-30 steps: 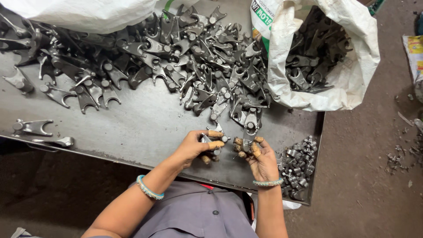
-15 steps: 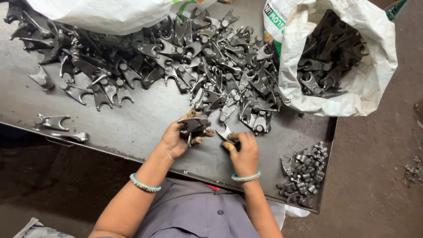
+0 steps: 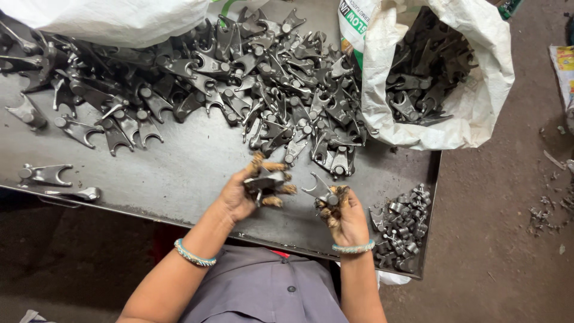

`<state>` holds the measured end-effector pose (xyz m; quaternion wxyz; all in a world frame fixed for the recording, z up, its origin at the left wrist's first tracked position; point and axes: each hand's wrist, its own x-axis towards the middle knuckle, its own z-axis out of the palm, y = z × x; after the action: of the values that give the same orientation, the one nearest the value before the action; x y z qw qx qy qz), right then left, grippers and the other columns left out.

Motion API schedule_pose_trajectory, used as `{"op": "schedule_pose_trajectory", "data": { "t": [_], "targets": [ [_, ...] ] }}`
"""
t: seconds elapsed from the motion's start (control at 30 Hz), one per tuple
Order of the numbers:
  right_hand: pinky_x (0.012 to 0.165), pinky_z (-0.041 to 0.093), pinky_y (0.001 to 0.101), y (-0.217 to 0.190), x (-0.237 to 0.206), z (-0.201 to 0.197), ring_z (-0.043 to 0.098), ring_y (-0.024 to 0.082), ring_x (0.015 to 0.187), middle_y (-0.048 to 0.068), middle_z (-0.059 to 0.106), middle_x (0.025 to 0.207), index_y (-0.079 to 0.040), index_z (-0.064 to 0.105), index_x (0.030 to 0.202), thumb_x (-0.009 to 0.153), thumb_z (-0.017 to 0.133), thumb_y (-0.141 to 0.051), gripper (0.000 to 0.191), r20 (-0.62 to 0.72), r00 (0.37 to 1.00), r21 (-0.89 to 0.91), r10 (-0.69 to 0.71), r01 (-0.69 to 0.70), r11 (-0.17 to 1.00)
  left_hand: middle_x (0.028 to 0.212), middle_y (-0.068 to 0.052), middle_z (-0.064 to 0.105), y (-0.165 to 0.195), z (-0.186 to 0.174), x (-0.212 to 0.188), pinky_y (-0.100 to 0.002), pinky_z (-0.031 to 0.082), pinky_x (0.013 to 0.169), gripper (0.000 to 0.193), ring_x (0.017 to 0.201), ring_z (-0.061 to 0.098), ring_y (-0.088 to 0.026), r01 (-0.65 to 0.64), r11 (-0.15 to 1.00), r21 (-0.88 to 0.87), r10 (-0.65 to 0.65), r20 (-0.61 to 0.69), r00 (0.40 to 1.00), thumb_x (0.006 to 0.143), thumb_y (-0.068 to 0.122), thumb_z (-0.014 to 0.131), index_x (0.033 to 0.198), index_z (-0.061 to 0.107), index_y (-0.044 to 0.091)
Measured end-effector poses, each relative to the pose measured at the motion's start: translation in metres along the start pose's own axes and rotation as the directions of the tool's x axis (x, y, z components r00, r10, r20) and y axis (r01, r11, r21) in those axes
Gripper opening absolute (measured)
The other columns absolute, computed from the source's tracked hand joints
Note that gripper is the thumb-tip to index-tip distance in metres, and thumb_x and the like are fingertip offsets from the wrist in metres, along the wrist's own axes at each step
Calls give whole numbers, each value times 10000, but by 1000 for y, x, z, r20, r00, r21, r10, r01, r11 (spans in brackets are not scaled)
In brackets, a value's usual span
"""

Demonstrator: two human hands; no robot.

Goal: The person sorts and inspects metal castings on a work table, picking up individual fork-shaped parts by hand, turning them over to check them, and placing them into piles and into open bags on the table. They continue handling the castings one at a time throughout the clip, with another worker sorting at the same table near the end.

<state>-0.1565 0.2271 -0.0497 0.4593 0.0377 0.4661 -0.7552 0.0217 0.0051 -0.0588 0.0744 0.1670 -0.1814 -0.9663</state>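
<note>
**Fork-shaped metal parts held in both hands above the table edge**

Fork-shaped metal parts are in both hands, low in the middle of the frame. The left hand [image 3: 239, 194] closes its fingers around one dark forked part [image 3: 263, 181], gripping it by the body so that the piece sits crosswise in front of the palm. The right hand [image 3: 344, 218] holds a second forked part [image 3: 320, 190] by its stem; the curved prongs point up and to the left, free of the fingers, probably so that they can be seen well. The fingertips of both hands look wrapped or stained brown, perhaps as protection from the rough metal, but I cannot tell which.

Both hands hover just over the near edge of the dark metal table [image 3: 179, 173]. A big heap of the same parts [image 3: 251, 78] covers the upper middle of the frame, within easy reach of the arms. A white sack [image 3: 478, 101] at the upper right stands open, with more such parts inside. A smaller group of little metal pieces [image 3: 400, 221] lies at the lower right corner of the table, apart from the heap. Two single parts [image 3: 45, 174] lie alone at the left.
</note>
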Motion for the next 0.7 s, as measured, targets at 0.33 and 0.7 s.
{"op": "schedule_pose_trajectory", "data": {
  "t": [0.33, 0.7],
  "targets": [
    [598, 512, 306, -4, -43, 90, 660, 170, 723, 66, 673, 913, -89, 775, 995, 827, 808, -127, 176, 313, 743, -873, -591, 470, 129, 1039, -99, 756, -61, 24, 30, -417, 599, 675, 563, 862, 721, -262, 221, 933, -283, -267, -138, 954, 931, 595, 583, 1240, 698, 139],
    [826, 490, 487, -13, 12, 41, 573, 388, 955, 181, 582, 1008, -75, 690, 1196, 657, 864, -187, 577, 305, 741, -940, -599, 133, -314, 1183, -90, 626, -19, 192, 248, -490, 560, 896, 566, 1120, 588, -300, -20, 949, -316, 77, 172, 982, 1005, 571, 523, 1346, 535, 119]
  ]
}}
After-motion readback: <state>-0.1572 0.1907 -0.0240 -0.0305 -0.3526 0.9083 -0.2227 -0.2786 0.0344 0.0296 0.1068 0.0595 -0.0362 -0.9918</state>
